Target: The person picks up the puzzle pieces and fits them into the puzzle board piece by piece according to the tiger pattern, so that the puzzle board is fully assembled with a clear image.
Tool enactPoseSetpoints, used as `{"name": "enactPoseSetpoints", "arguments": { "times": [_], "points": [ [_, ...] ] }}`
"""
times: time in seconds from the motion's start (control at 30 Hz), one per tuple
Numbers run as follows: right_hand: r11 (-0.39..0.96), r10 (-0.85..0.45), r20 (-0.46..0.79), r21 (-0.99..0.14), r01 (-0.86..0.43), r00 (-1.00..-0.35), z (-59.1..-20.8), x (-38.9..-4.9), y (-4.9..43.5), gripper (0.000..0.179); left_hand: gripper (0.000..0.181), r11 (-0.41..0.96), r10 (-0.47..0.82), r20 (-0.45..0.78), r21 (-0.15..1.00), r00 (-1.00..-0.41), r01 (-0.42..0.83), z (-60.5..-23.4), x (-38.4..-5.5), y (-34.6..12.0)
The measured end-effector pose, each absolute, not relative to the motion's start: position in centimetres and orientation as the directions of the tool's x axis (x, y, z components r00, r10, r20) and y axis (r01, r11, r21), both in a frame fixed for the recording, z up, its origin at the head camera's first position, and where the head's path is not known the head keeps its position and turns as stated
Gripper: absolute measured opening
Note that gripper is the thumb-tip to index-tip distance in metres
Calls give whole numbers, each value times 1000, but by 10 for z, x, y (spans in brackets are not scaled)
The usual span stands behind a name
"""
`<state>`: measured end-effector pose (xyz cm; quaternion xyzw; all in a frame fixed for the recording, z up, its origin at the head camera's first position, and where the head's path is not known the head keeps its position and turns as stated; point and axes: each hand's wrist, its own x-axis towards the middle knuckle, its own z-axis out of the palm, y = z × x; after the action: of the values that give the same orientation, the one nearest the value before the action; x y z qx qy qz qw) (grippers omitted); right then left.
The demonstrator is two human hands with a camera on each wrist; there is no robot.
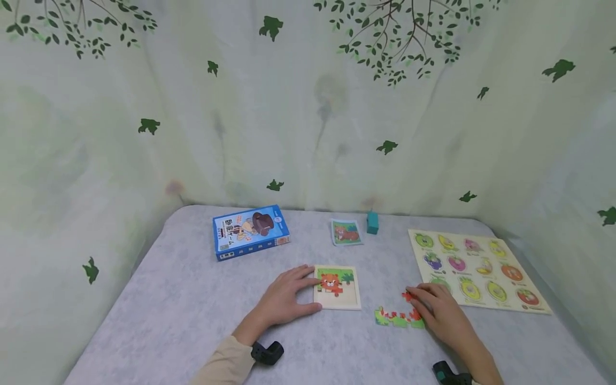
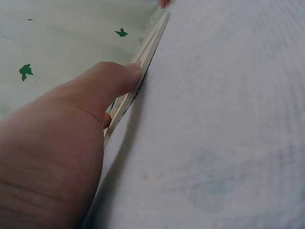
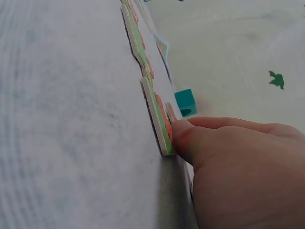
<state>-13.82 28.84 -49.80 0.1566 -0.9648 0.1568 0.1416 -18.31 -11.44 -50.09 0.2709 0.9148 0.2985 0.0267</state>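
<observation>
The part-filled puzzle (image 1: pixel 348 302) is laid near the middle of the table (image 1: pixel 159 321). Its 9 o'clock edge is touched by the left grip (image 1: pixel 291 295), fingers spread apart. At 4 o'clock, loose pieces (image 1: pixel 399 322) are touched by the right grip (image 1: pixel 440 313) (whether one is clamped between its fingertips cannot be told). A box (image 1: pixel 250 232) is set at 10 o'clock, a block (image 1: pixel 372 223) at 1.

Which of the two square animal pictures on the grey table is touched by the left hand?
The unfinished orange animal puzzle in the pale wooden tray; the small brown animal picture lies farther back, untouched.
</observation>
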Motion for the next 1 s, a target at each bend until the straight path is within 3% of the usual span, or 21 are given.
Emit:
{"name": "enactPoseSetpoints", "arguments": {
  "times": [0.2, 0.6, 1.0],
  "points": [
    [893, -205, 328, -323, -314, -922, -503, -134, 292, 36, 63, 672, 518, 110, 561, -848, 483, -506, -180, -110],
    [865, -205, 413, -348, -362, -887, -503, -143, 287, 31, 61, 671, 516, 146, 543, -844, 505, -492, -187, -115],
    [865, -198, 382, -365, -344, -903, -504, -140, 289, 30, 62, 670, 505, 124, 567, -854, 479, -502, -183, -113]
  ]
}}
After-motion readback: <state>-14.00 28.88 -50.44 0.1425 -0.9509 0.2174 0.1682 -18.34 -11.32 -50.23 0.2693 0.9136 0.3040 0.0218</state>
